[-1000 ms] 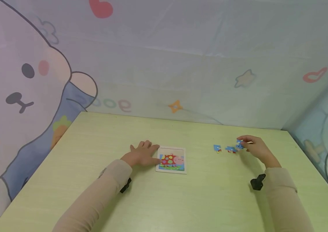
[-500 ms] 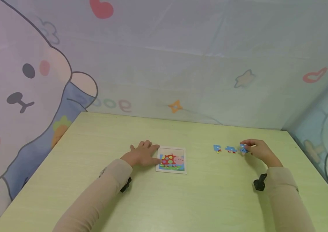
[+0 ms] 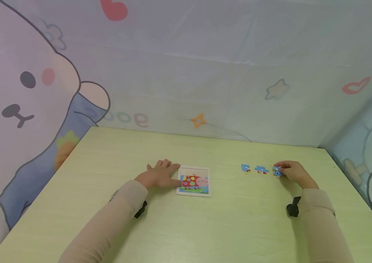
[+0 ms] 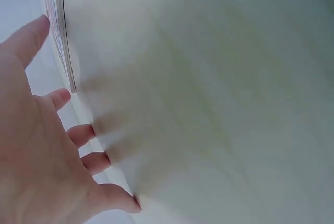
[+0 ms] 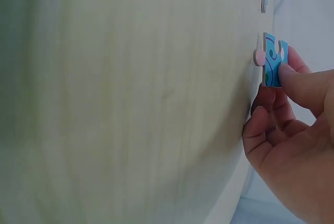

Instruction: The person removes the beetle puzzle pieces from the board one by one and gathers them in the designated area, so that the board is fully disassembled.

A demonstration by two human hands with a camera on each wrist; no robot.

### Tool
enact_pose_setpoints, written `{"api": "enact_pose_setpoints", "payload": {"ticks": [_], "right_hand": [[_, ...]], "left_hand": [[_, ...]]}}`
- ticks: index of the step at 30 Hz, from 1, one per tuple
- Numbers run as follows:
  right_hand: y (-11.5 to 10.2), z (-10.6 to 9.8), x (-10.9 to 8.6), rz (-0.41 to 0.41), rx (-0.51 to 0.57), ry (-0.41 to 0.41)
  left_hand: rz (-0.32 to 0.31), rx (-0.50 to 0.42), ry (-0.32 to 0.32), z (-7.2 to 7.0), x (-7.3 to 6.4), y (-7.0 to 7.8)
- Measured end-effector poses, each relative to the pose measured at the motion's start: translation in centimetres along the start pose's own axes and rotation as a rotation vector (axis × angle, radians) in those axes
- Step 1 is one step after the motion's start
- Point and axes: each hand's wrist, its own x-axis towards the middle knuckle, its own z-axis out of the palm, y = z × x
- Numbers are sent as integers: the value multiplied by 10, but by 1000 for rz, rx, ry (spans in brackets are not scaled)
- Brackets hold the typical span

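Note:
My left hand [image 3: 160, 176] lies spread at the left side of a white-framed jigsaw puzzle [image 3: 194, 195], its thumb resting on the frame's left edge. Red, spotted and pink picture pieces fill the lower part of the frame; the upper strip is bare. Off to the right, my right hand [image 3: 295, 173] pinches a blue jigsaw piece [image 5: 272, 62] between thumb and fingers, low over the table. In the left wrist view, the left hand [image 4: 47, 145] has its fingertips on the tabletop beside the frame's edge [image 4: 67, 51].
Two loose jigsaw pieces, one at the left [image 3: 245, 168] and one in the middle [image 3: 261, 170], lie between the frame and my right hand. A printed cloth backdrop [image 3: 172, 73] rises behind the table's far edge. The pale wooden tabletop [image 3: 225, 226] extends toward me.
My right hand has moved slightly right and down toward the table with the blue jigsaw piece, away from the two loose ones. The left hand has stayed at the frame.

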Motion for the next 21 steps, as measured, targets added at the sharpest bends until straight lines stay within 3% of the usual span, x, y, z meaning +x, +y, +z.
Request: {"api": "enact_pose_setpoints", "payload": {"ticks": [21], "right_hand": [[-1, 2, 5, 23, -31, -10]], "left_hand": [[36, 18, -18, 1, 1, -5]]}}
